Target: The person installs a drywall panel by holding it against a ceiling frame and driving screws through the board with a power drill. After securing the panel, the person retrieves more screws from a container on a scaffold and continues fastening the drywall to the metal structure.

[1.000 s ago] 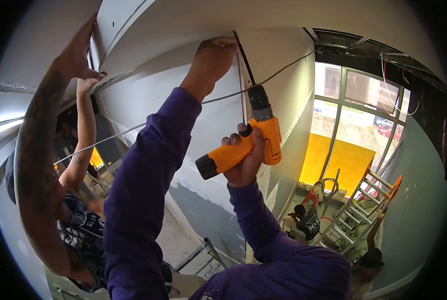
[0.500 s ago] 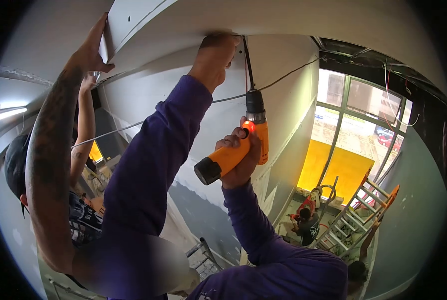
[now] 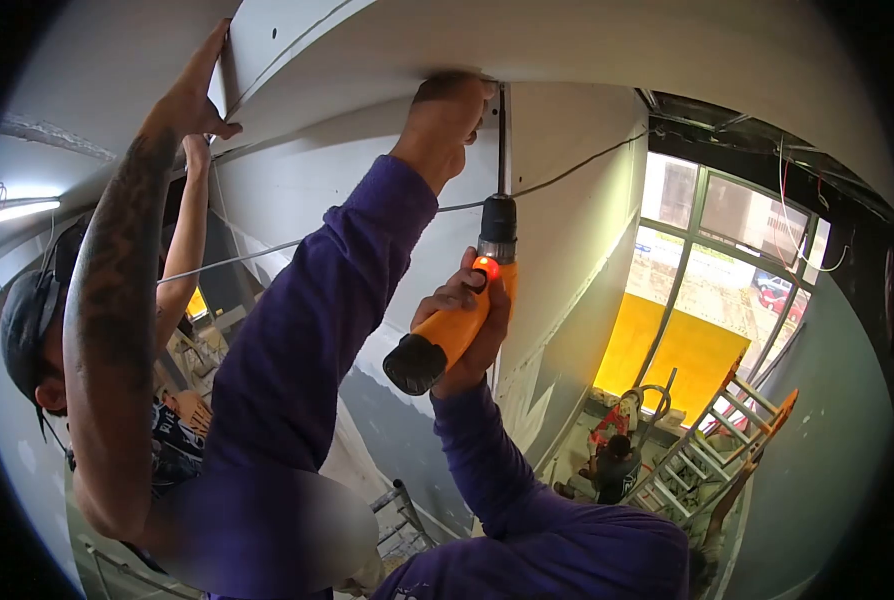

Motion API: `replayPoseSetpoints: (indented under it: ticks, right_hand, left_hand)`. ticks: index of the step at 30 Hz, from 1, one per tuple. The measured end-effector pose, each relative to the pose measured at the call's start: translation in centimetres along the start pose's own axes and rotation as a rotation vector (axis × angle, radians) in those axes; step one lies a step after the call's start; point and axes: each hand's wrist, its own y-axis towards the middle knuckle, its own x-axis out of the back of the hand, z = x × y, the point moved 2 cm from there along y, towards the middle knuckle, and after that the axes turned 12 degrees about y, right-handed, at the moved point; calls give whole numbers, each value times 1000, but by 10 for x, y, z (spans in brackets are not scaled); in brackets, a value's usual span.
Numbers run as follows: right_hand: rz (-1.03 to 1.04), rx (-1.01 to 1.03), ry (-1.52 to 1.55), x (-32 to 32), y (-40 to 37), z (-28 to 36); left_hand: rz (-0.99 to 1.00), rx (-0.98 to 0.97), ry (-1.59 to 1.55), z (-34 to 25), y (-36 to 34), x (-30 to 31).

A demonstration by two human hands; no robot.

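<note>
My right hand is wrapped around the grip of an orange and black cordless drill, which points up with a red light glowing on it. A long dark bit runs from its chuck to the underside of a pale ceiling board. Up against that board, my left hand is closed, its fingertips beside the bit's upper end. What they pinch is too small to make out. To the left, a co-worker's tattooed arm reaches up, the hand at the board's edge.
A person in a black cap stands at left, one arm raised. A grey cable crosses behind my hands. At lower right are an aluminium ladder and a crouching person. A lit tube hangs at left.
The drill has swung slightly left and down, so its bit stands closer to upright. My left hand stays at the board. The whole view has shifted a little.
</note>
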Motion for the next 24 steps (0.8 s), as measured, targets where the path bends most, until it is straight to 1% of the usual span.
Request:
replayPoseSetpoints:
  ticks: [1, 4, 7, 13, 19, 24]
  right_hand:
    - [-23, -16, 33, 0, 1, -1]
    - [6, -28, 34, 4, 1, 1]
    - [15, -23, -14, 7, 1, 5]
    - [0, -20, -19, 8, 0, 5]
    - [-87, 12, 41, -1, -6, -2]
    - [-26, 30, 7, -6, -10, -10]
  left_hand:
    - [-4, 2, 7, -1, 0, 0]
    - [10, -7, -8, 4, 1, 2]
    - [-13, 6, 13, 3, 0, 3]
    - [29, 53, -40, -1, 0, 4]
    - [24, 84, -53, 0, 5, 1]
    - [40, 94, -53, -1, 6, 1]
